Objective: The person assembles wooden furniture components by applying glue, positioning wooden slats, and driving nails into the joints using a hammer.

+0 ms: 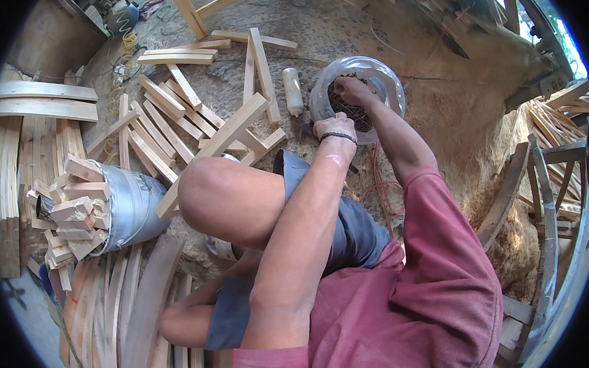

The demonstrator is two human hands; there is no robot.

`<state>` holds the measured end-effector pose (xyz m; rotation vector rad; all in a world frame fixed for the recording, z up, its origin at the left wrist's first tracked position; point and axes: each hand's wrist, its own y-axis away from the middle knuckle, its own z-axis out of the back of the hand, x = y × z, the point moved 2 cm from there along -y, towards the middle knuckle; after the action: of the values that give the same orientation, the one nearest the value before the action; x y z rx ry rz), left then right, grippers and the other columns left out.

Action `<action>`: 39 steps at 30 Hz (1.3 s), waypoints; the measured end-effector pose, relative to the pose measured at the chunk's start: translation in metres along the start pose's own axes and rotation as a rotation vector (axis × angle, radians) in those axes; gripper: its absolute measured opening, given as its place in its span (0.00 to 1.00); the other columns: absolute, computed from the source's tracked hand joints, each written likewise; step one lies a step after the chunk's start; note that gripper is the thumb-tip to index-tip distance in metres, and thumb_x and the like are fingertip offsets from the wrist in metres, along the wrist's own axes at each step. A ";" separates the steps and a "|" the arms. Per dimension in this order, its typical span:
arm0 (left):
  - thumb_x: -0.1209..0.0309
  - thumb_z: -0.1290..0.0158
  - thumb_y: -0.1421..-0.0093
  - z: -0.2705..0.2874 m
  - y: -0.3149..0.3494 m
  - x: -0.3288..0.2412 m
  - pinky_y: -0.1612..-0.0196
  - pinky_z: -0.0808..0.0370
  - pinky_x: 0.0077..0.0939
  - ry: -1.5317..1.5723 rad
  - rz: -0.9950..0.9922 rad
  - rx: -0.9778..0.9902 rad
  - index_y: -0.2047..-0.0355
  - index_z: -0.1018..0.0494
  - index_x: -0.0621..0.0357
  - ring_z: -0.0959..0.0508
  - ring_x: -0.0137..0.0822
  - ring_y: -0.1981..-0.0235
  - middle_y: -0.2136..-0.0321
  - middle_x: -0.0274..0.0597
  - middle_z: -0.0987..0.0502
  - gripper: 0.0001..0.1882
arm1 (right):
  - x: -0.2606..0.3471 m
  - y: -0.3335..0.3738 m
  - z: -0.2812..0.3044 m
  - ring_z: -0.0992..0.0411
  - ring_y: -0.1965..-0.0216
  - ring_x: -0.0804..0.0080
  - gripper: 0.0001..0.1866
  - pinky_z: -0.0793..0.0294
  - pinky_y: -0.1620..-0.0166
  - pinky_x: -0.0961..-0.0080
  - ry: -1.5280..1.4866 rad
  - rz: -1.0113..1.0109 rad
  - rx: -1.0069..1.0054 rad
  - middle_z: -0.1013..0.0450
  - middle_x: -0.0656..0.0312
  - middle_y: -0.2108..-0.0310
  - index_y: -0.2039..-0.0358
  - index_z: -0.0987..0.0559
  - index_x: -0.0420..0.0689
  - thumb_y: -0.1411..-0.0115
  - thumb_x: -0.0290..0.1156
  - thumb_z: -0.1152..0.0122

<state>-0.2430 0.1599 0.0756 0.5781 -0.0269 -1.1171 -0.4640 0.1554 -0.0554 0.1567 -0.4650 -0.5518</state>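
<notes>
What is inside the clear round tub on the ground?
The tub holds a dark tangle of small thin pieces. The right hand reaches in and covers part; its fingers and the bottom are hidden.

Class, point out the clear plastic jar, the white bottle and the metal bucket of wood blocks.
clear plastic jar (386, 75), head view, upper right rim
white bottle (293, 92), head view, mid body
metal bucket (132, 207), head view, grey side wall

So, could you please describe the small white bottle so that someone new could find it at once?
Start at the clear plastic container that the right hand reaches into. Just left of it, on the sawdust-covered floor, lies the white bottle, beside a long wooden slat. It is the only smooth, rounded white thing among flat pale wood pieces.
</notes>
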 end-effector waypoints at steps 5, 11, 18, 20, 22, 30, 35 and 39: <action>0.69 0.43 0.41 -0.007 -0.006 -0.005 0.48 0.23 0.47 0.000 -0.016 0.065 0.40 0.30 0.50 0.24 0.46 0.42 0.40 0.41 0.32 0.26 | -0.042 -0.009 0.010 0.22 0.61 0.54 0.11 0.26 0.54 0.64 -0.110 -0.082 -0.422 0.19 0.51 0.66 0.63 0.16 0.43 0.39 0.36 0.39; 0.65 0.49 0.34 -0.005 -0.003 0.002 0.52 0.23 0.55 -0.047 0.015 0.130 0.36 0.34 0.48 0.26 0.48 0.40 0.38 0.38 0.36 0.26 | -0.014 0.001 0.019 0.22 0.57 0.63 0.17 0.25 0.51 0.62 -0.822 -0.304 -0.061 0.21 0.57 0.58 0.50 0.21 0.46 0.31 0.43 0.45; 0.72 0.34 0.54 0.005 0.006 -0.003 0.45 0.23 0.41 -0.022 0.002 0.089 0.40 0.32 0.53 0.24 0.46 0.42 0.40 0.44 0.33 0.38 | -0.014 0.009 0.019 0.24 0.54 0.68 0.18 0.25 0.49 0.65 -1.235 -0.389 0.207 0.25 0.62 0.52 0.41 0.29 0.49 0.28 0.40 0.49; 0.72 0.34 0.53 0.006 0.008 -0.002 0.45 0.23 0.41 -0.020 0.001 0.092 0.40 0.33 0.54 0.24 0.46 0.42 0.40 0.44 0.33 0.38 | -0.017 0.007 0.018 0.24 0.53 0.67 0.17 0.25 0.49 0.64 -1.255 -0.350 0.224 0.25 0.62 0.52 0.41 0.30 0.49 0.29 0.35 0.49; 0.72 0.34 0.53 0.006 0.006 -0.004 0.45 0.23 0.41 -0.024 0.004 0.107 0.40 0.33 0.54 0.24 0.46 0.42 0.40 0.44 0.33 0.38 | -0.022 0.004 0.019 0.24 0.54 0.68 0.18 0.24 0.49 0.65 -1.284 -0.312 0.238 0.25 0.61 0.53 0.40 0.31 0.48 0.29 0.32 0.50; 0.72 0.34 0.54 0.008 0.006 -0.008 0.45 0.23 0.41 -0.023 0.002 0.112 0.40 0.33 0.54 0.24 0.46 0.42 0.40 0.44 0.33 0.38 | -0.034 0.001 0.011 0.21 0.58 0.54 0.16 0.21 0.51 0.62 0.039 -0.038 -0.189 0.21 0.54 0.57 0.53 0.16 0.50 0.42 0.28 0.43; 0.73 0.36 0.53 0.004 0.006 -0.004 0.45 0.23 0.42 -0.012 0.004 0.088 0.41 0.32 0.55 0.24 0.46 0.43 0.41 0.44 0.32 0.36 | -0.001 0.006 0.002 0.29 0.44 0.52 0.18 0.29 0.40 0.57 0.254 0.023 -0.050 0.25 0.56 0.48 0.57 0.14 0.61 0.46 0.27 0.41; 0.73 0.37 0.52 0.002 0.005 -0.004 0.45 0.23 0.42 -0.003 -0.015 0.052 0.42 0.32 0.55 0.23 0.47 0.44 0.42 0.45 0.31 0.35 | 0.007 0.016 -0.001 0.37 0.35 0.56 0.19 0.35 0.36 0.56 0.201 0.036 -0.038 0.30 0.58 0.41 0.57 0.14 0.66 0.46 0.27 0.40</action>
<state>-0.2409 0.1637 0.0803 0.6236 -0.0539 -1.1346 -0.4510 0.1649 -0.0497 0.1656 -0.2616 -0.5037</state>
